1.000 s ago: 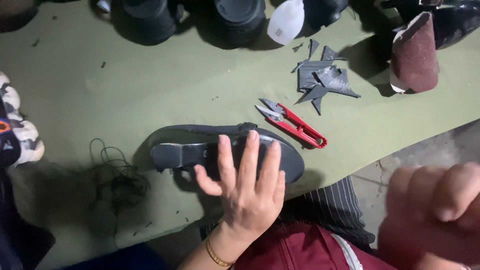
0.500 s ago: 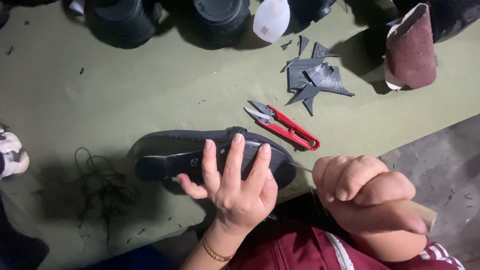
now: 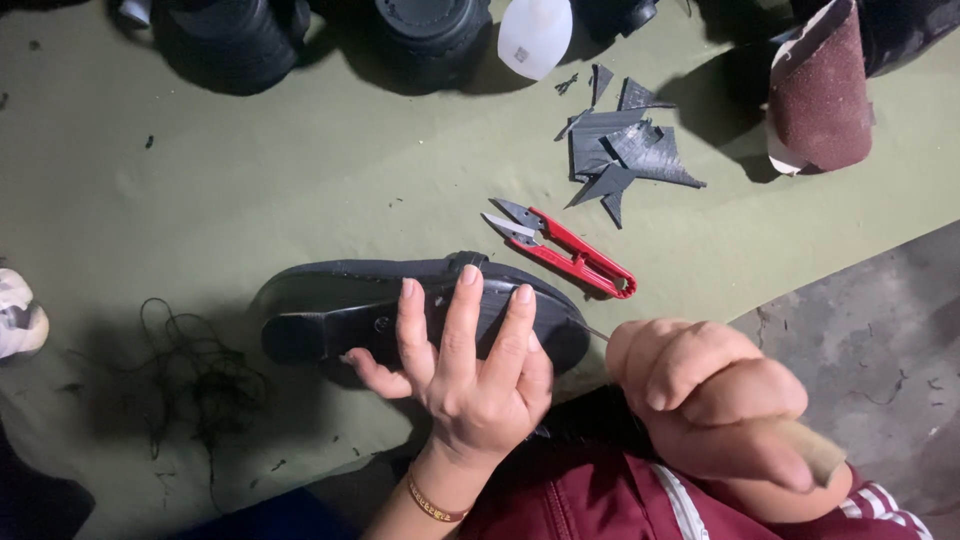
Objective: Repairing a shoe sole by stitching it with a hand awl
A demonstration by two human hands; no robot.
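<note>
A black shoe [image 3: 350,305] with a low heel lies on its side on the green table cover [image 3: 250,200], sole toward me. My left hand [image 3: 468,365] rests on the shoe's front part, fingers spread flat over it. Close to the camera, my right hand [image 3: 715,405] is closed around a wooden-handled tool [image 3: 810,450]; a thin metal point [image 3: 597,333] shows at the fist's left, near the shoe's toe.
Red thread snips [image 3: 565,250] lie just behind the shoe. Dark material scraps [image 3: 620,150] sit farther back, beside a white bottle [image 3: 535,35] and a sandpaper roll [image 3: 820,90]. Black thread [image 3: 190,370] is tangled at left. Dark containers [image 3: 230,40] line the far edge.
My right hand has come in from the right edge to beside the shoe's toe, gripping the wooden-handled tool. My left hand stays spread on the shoe.
</note>
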